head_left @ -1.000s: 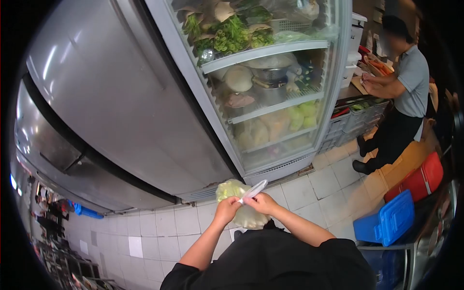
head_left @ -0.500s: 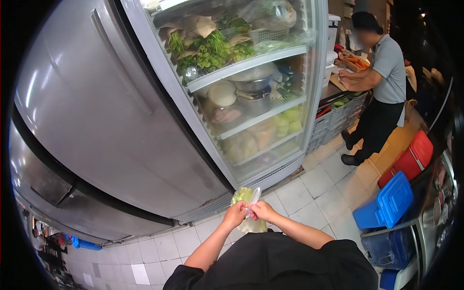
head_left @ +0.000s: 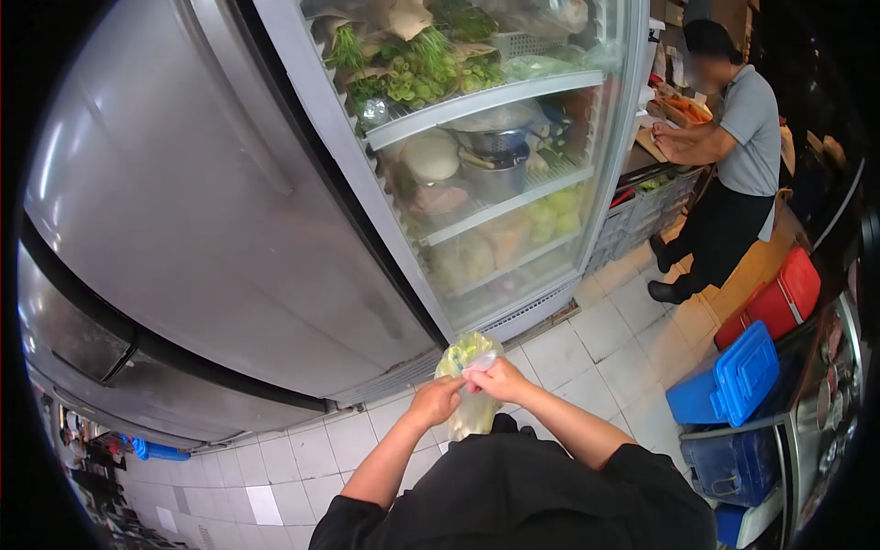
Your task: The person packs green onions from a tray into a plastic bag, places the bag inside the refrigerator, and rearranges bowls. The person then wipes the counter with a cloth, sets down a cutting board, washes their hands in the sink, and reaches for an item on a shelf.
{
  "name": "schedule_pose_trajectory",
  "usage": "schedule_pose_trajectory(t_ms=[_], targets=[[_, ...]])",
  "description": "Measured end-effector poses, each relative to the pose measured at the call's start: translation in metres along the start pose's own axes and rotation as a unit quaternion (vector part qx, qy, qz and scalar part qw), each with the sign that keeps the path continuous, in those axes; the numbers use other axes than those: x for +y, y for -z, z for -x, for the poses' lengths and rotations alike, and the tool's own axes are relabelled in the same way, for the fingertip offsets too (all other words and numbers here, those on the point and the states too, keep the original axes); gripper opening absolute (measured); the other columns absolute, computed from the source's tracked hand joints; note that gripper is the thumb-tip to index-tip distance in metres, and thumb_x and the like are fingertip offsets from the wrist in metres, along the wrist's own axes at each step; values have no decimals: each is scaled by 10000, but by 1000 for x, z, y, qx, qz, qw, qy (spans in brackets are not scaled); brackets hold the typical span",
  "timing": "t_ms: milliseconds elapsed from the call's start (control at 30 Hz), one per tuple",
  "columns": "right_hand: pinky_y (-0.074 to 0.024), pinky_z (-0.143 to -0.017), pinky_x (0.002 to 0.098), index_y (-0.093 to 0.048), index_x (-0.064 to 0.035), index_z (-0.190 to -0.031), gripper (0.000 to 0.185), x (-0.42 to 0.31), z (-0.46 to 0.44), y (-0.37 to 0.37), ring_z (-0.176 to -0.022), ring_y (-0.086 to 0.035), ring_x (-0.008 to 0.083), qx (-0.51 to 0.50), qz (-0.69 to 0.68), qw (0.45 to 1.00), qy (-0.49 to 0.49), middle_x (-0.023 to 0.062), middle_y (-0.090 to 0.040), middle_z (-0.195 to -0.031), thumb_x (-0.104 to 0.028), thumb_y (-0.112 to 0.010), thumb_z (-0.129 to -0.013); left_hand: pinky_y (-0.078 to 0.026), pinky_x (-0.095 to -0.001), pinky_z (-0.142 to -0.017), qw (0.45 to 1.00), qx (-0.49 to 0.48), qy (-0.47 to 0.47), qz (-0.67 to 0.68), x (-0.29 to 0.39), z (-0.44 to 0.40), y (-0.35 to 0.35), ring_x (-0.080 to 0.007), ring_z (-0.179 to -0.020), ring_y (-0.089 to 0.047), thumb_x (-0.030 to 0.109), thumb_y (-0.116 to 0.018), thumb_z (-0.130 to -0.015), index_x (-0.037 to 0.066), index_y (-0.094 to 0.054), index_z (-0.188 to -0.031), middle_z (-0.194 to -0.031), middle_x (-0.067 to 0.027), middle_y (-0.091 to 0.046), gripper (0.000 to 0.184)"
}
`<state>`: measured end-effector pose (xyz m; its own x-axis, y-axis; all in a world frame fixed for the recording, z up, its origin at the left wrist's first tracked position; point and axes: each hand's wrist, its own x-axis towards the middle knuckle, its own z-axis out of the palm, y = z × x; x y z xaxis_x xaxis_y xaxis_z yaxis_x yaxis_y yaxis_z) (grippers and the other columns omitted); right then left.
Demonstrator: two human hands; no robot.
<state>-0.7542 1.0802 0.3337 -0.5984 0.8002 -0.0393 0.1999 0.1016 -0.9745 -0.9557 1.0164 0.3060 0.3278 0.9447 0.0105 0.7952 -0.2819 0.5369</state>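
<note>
A clear plastic bag [head_left: 471, 421] with pale green and yellowish contents, perhaps leafy vegetables, hangs in front of my body. My right hand [head_left: 496, 379] is closed on the bag's gathered neck, and a whitish twist of plastic sticks up above the fingers. From the left side, my left hand [head_left: 436, 401] meets the same neck, fingers curled and fingertips close to the right hand's. The exact pinch of the left fingers is too small to make out clearly. Behind the bag stands the glass-door fridge [head_left: 513, 316], its shelves holding greens, bowls and bagged food.
A large steel fridge [head_left: 183, 211] fills the left. At the right, a co-worker [head_left: 747, 119] in a grey shirt works at a counter above grey crates [head_left: 632, 215]. A red bin [head_left: 779, 293] and a blue lidded bin [head_left: 724, 380] stand along the right side.
My hands have drawn slightly apart at the bag's neck, the left one moving left and down. The bag hangs more upright. The view has shifted slightly.
</note>
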Motion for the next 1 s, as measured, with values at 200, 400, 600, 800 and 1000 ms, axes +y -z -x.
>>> schedule_pose_trajectory(t_ms=[200,400,600,800,1000], targets=[[-517,-677,364,-681,-38,-763,356,-72,-33,-15,-688,-668,243,-146,113,979,86,102,-692,-725,-333,-569,-927,-496,-473,-796,994,19,110,11,13,18,16,-370,-934,-617,248,-702,-755,50,-586,-988,-953,-180,-633,327],[-500,-828,439,-688,-55,-908,236,-154,-122,-11,-866,-648,328,-122,371,877,280,147,-668,-870,-250,-556,-892,-509,-453,-703,971,120,171,115,-22,69,-18,-392,-849,-660,176,-709,-753,51,-608,-955,-881,-193,-681,258],[-241,-1150,482,-720,-79,-1025,280,-155,-229,-22,-1110,-580,281,-107,742,597,284,88,-670,-1084,-235,-526,-896,-533,-430,-749,925,201,296,129,-25,118,1,-382,-857,-674,189,-688,-748,106,-644,-1130,-923,-197,-693,394],[-178,-1164,512,-574,-88,-1350,453,-108,-269,-53,-1361,-417,278,-153,872,435,162,83,-495,-1456,-284,-488,-951,-535,-415,-746,894,210,371,140,-53,156,-21,-349,-846,-690,166,-691,-755,97,-635,-1168,-911,-189,-702,423],[-202,-1151,483,-549,-59,-1367,477,-109,-264,-60,-1380,-384,264,-143,883,425,139,100,-475,-1469,-300,-431,-973,-531,-413,-732,882,214,394,148,-63,168,-14,-346,-827,-689,175,-694,-757,78,-633,-1168,-868,-191,-696,427]])
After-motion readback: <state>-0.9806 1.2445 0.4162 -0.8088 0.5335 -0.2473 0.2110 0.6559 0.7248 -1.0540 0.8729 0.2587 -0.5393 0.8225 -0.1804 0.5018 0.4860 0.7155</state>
